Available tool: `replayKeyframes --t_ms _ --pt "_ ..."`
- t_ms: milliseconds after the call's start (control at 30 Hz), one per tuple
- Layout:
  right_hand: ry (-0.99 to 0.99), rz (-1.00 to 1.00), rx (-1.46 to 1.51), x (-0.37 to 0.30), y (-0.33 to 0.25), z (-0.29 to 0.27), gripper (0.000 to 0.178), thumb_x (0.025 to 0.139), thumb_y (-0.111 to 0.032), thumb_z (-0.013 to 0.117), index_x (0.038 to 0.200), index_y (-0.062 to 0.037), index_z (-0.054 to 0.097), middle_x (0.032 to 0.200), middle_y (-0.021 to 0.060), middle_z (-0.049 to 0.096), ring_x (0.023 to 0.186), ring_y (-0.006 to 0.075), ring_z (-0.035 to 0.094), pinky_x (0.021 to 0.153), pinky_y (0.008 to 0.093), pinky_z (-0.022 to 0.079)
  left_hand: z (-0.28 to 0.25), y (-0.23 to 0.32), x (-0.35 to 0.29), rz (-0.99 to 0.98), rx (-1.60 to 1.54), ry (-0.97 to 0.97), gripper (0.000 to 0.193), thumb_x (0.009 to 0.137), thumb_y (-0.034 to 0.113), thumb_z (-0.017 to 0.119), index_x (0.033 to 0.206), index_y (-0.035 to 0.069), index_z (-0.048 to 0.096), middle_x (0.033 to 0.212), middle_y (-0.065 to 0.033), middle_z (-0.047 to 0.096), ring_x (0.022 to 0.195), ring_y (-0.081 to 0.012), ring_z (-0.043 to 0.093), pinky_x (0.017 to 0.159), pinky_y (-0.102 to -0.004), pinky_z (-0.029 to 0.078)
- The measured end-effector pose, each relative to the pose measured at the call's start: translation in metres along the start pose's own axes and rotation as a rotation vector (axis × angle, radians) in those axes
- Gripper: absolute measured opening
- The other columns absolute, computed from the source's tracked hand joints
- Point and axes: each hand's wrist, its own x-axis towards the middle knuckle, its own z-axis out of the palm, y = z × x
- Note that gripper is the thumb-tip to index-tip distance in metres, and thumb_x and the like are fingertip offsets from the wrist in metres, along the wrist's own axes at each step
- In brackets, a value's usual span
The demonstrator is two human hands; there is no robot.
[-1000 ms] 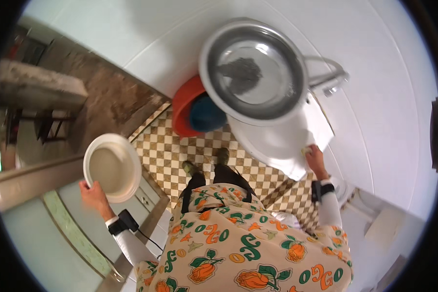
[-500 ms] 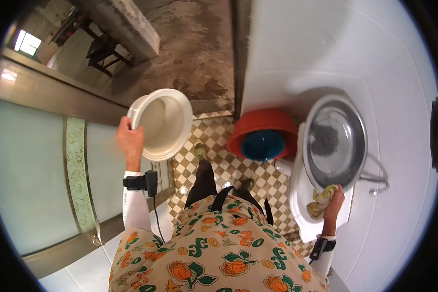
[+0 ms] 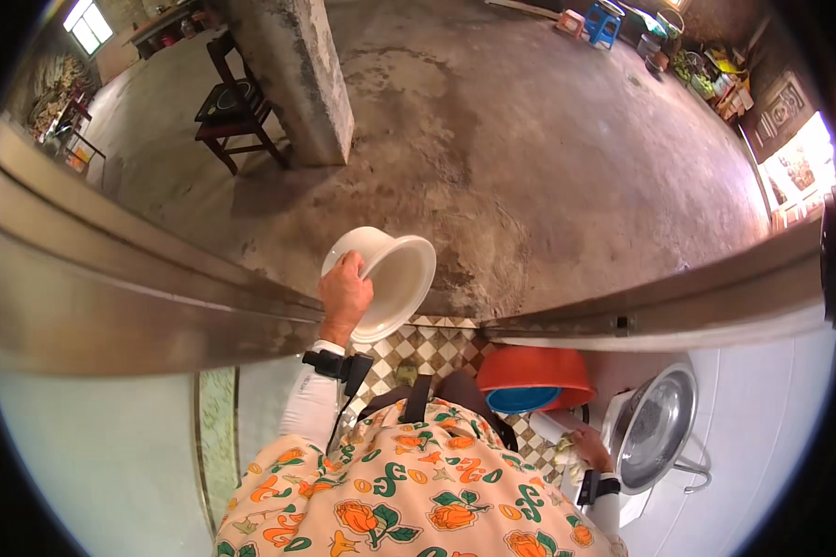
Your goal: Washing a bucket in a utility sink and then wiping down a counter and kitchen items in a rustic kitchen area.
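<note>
Left of steel basin (image 3: 684, 413), we're now tilting white basin (image 3: 401, 283) more sideways, left hand (image 3: 346, 295) clenching its rim, right hand (image 3: 593, 448) curling round cloth (image 3: 567, 453).

From the held bowl (image 3: 403, 286), the pillar (image 3: 308, 84) stands at eleven o'clock, with the chair (image 3: 232, 102) at its nine; the tub (image 3: 550, 364) lies at four, the basin (image 3: 658, 425) beyond, the faucet (image 3: 696, 467) at the basin's five.

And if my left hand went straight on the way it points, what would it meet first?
Past the white basin your left hand holds, the way looks free over the bare concrete floor, passing just right of the pillar, though depth is hard to judge.
</note>
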Motion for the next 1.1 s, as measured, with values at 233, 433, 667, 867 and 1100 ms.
replayKeyframes --t_ms 233,433,667,867,1100 --pt "-0.318 -0.044 -0.311 0.046 0.054 0.117 0.033 0.080 -0.013 0.045 0.106 -0.0100 0.065 0.098 0.0158 0.066 0.085 0.0314 0.064 0.080 0.0402 0.051 -0.003 0.006 0.044 0.002 -0.015 0.164 0.022 0.064 0.002 0.064 0.081 0.006 0.051 0.077 -0.0125 0.060 0.072 -0.0371 0.059 0.059 -0.0459 0.045" --pt "-0.361 0.099 0.098 0.121 0.098 0.173 0.030 0.086 -0.016 0.052 0.112 -0.0044 0.060 0.097 0.0134 0.065 0.085 0.0243 0.063 0.076 0.0361 0.050 0.039 -0.014 0.113 -0.019 0.063 0.175 0.017 0.064 0.002 0.061 0.077 0.007 0.051 0.072 -0.0138 0.060 0.070 -0.0379 0.059 0.058 -0.0467 0.045" --pt "-0.228 0.143 0.632 0.293 -0.008 0.041 0.033 0.088 -0.018 0.059 0.114 0.0025 0.058 0.093 0.0093 0.064 0.084 0.0154 0.059 0.074 0.0303 0.049 0.057 -0.034 0.238 -0.023 0.074 0.089 0.019 0.064 0.002 0.061 0.081 0.007 0.053 0.077 -0.0119 0.061 0.074 -0.0350 0.060 0.061 -0.0447 0.047" --pt "-0.001 -0.034 0.407 0.511 -0.218 -0.200 0.025 0.090 -0.019 0.056 0.103 0.0015 0.061 0.080 0.0111 0.056 0.078 0.0178 0.053 0.073 0.0331 0.045 0.069 0.001 0.395 -0.014 0.043 0.146 0.021 0.065 0.003 0.062 0.083 0.007 0.051 0.079 -0.0093 0.060 0.074 -0.0328 0.061 0.061 -0.0429 0.048" --pt "-0.074 -0.145 0.995 0.689 -0.563 -0.338 0.073 0.090 -0.066 0.032 0.112 -0.0008 0.056 0.098 0.0083 0.060 0.091 0.0196 0.057 0.084 0.0370 0.046 0.104 0.023 0.587 0.196 0.002 0.188 0.019 0.068 0.008 0.063 0.083 0.012 0.052 0.077 -0.0052 0.056 0.075 -0.0290 0.061 0.058 -0.0406 0.049"
